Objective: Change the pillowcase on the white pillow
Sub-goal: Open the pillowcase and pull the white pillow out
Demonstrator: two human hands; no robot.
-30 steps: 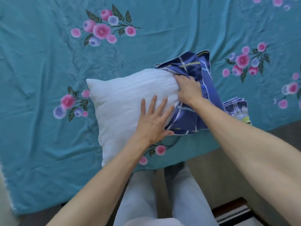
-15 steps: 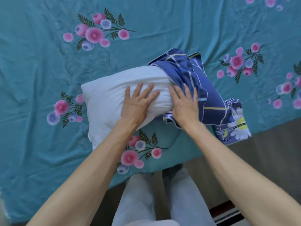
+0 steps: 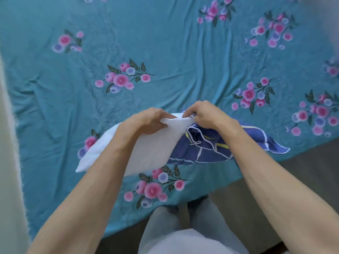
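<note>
The white pillow (image 3: 146,153) is lifted off the bed and tilted, its upper corner raised. My left hand (image 3: 146,121) pinches that raised corner. My right hand (image 3: 205,112) grips the same corner from the right, fingers curled over the white fabric. A dark blue pillowcase (image 3: 211,147) with white and yellow lines hangs bunched over the pillow's right end, under my right wrist. How far the pillow reaches inside the pillowcase is hidden.
A teal bedsheet (image 3: 165,43) with pink and blue flower prints covers the bed. The bed's near edge runs diagonally at lower right, with dark floor (image 3: 302,171) beyond. My legs in light trousers (image 3: 183,226) stand against the edge. A pale wall (image 3: 7,162) borders the left.
Both hands went from pressing flat on the pillow to pinching its upper corner. The pillow rose off the bed and tilted. The view shifted up the bed.
</note>
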